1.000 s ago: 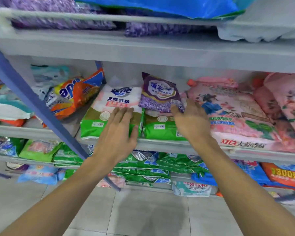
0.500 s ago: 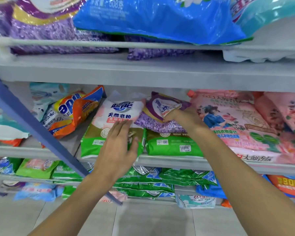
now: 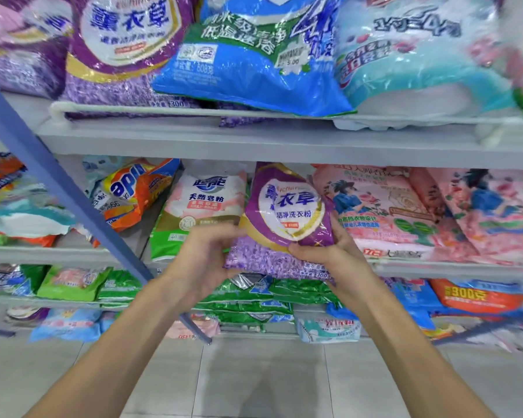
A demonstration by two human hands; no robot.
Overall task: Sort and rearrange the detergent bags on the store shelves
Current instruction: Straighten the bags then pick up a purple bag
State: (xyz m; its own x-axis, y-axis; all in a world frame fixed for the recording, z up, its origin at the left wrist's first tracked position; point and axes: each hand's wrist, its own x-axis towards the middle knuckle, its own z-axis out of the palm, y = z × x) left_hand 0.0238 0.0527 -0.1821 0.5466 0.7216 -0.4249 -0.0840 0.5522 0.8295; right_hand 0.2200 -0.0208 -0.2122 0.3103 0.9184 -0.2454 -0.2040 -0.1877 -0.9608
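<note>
Purple bag [image 3: 284, 218] gripped by left hand [image 3: 203, 260] and right hand [image 3: 329, 254], before front edge of shelf [image 3: 435, 268] | Risk: slippage, should the slick film be squeezed unevenly.

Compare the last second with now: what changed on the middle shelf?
The right hand took hold of the purple bag and lifted it up and outward. The left hand came off the white-and-green bag and now holds the purple bag's left edge. The pink bags and orange bag stayed put.
</note>
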